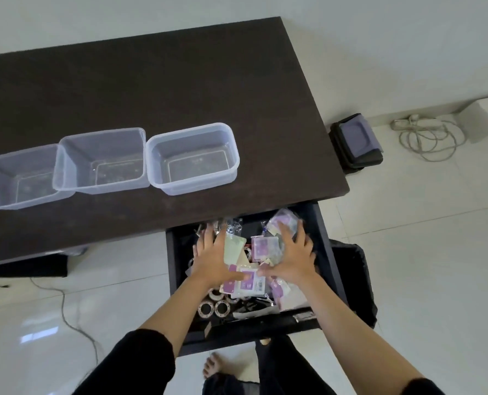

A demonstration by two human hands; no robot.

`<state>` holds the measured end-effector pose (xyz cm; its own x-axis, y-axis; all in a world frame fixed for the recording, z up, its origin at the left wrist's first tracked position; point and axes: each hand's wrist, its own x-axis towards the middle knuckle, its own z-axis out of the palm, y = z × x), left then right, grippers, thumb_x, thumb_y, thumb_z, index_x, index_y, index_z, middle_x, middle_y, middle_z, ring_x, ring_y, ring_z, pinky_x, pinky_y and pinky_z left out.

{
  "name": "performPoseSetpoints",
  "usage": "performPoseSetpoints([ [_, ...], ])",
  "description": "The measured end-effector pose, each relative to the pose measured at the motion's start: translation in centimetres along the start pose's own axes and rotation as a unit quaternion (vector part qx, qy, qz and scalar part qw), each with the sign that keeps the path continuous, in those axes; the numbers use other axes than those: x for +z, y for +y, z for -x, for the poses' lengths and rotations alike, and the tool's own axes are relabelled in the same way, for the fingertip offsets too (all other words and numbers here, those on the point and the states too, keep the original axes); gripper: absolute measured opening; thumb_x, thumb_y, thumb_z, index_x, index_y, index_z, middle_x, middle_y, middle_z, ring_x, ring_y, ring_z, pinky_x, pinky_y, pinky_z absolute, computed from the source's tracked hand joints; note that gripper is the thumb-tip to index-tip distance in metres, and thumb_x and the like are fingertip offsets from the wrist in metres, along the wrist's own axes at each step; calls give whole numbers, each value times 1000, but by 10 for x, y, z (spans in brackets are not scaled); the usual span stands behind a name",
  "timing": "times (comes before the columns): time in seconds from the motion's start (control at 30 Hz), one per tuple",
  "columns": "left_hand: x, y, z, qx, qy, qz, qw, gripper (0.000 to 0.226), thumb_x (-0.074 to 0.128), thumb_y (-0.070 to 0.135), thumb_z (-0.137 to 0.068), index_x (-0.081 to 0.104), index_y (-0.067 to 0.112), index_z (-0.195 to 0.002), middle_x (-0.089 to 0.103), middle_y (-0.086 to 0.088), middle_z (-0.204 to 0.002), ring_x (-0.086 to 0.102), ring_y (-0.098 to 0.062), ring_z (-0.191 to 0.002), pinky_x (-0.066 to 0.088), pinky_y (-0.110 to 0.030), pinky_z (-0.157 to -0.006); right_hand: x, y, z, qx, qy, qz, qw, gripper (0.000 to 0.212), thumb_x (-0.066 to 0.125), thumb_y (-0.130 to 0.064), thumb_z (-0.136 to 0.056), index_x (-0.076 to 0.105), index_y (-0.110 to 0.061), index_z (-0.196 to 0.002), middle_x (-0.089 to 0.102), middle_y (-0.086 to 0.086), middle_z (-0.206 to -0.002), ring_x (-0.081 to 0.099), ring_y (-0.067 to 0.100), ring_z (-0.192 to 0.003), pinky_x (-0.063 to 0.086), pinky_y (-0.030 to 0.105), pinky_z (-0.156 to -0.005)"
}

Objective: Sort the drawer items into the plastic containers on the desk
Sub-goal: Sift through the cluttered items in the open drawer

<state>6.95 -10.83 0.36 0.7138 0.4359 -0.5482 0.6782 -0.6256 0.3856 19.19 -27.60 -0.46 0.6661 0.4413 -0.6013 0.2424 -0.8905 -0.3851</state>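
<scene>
Pale glossy floor tiles (408,266) surround a dark brown desk (166,89), and under its near edge a black drawer (327,246) stands pulled out. Both hands are down inside it. The left hand (213,259) lies with fingers spread and fairly straight over the jumble, its thumb touching a white and purple packet (251,283) at the middle of the drawer. The right hand (292,256) is also spread, fingers slightly bent over a clear bag of purple-printed packets (282,222) near the drawer's far right corner, while its thumb meets the same central packet from the other side; whether either hand truly pinches anything I cannot tell. Between the hands lie a pale green flat pouch (234,245) and another small purple-labelled sachet (261,248). Nearer the drawer's front sit several small rolls with dark hollow cores (214,307), lying side by side. Up on the desk, three clear plastic containers stand in a row, rims touching or overlapping: the right container (193,135), the middle container (103,138) and the left container (17,155); all are rectangular with rounded corners and see-through walls. Beyond the desk's right end a black case (356,142) rests on the floor, with a coiled white cable (430,138) further off.
</scene>
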Motion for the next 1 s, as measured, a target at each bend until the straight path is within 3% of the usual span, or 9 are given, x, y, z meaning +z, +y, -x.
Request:
performPoseSetpoints([
  [0.1, -3, 2, -26, -33, -78, -64, 994, 140, 85, 57, -50, -12, 31, -148, -16, -12, -157, -15, -38, -144, 0, -58, -116, -11, 2, -22, -6, -98, 28, 995, 142, 90, -50, -46, -15, -50, -142, -39, -3, -150, -17, 44, -142, 10, 66, -110],
  [0.2, -4, 2, -42, -48, -110, -94, 988, 138, 86, 55, -49, -9, 33, -147, -11, -14, -157, -12, -40, -144, 3, -61, -114, -8, 7, -34, -11, -132, 42, 990, 135, 90, -43, -50, -7, -55, -142, -37, -7, -151, -19, 43, -142, 19, 64, -109],
  [0.3, 0, 3, -47, -50, -119, -86, 988, 130, 86, 51, -52, -3, 37, -146, -3, -10, -158, -3, -39, -145, 14, -62, -114, 6, 16, -35, -29, -99, 38, 994, 111, 88, -38, -57, 15, -58, -138, -22, -15, -155, -17, 39, -143, 36, 58, -106],
  [0.4, 6, 7, -45, -58, -108, -92, 988, 126, 85, 49, -55, -1, 38, -147, 3, -4, -156, 6, -34, -142, 38, -53, -103, 14, 22, -30, -61, -31, 48, 997, 88, 85, -42, -61, 35, -54, -132, 6, -16, -153, 7, 35, -138, 50, 48, -94],
  [0.53, 9, 6, -41, -65, -82, -76, 992, 120, 84, 53, -53, 11, 40, -148, 14, 1, -148, 19, -29, -133, 52, -41, -86, 24, 25, -17, -92, -4, 72, 993, 63, 72, -24, -78, 47, -46, -131, 29, -15, -144, 29, 25, -122, 54, 31, -82],
  [0.63, 10, 5, -34, -62, -67, -51, 994, 97, 79, 53, -64, 29, 35, -146, 21, 0, -142, 24, -29, -127, 51, -38, -87, 27, 28, -12, -100, 18, 2, 995, 57, 64, -4, -79, 58, -39, -123, 40, -11, -137, 36, 21, -117, 51, 26, -83],
  [0.87, 19, 16, -7, -56, -21, 14, 998, 37, 61, 35, -88, 59, 27, -124, 47, -4, -128, 52, -25, -111, 50, -35, -86, 19, 24, -6, -129, 65, -89, 985, 51, 61, 10, -75, 71, -26, -109, 50, -5, -129, 44, 20, -116, 45, 21, -87],
  [0.93, 21, 21, 4, -51, 10, 36, 998, 24, 54, 23, -91, 64, 23, -113, 56, -5, -118, 60, -22, -95, 49, -29, -71, 16, 22, -3, -146, 73, -103, 981, 50, 62, 11, -74, 72, -25, -107, 51, -4, -128, 46, 21, -117, 48, 27, -92],
  [1.0, 20, 27, 16, -49, 45, 38, 997, 21, 50, 19, -94, 64, 21, -109, 57, 0, -103, 55, -16, -76, 34, -19, -52, 14, 20, 1, -167, 86, -112, 976, 48, 64, 12, -74, 72, -23, -106, 52, -2, -127, 50, 21, -117, 50, 33, -96],
])
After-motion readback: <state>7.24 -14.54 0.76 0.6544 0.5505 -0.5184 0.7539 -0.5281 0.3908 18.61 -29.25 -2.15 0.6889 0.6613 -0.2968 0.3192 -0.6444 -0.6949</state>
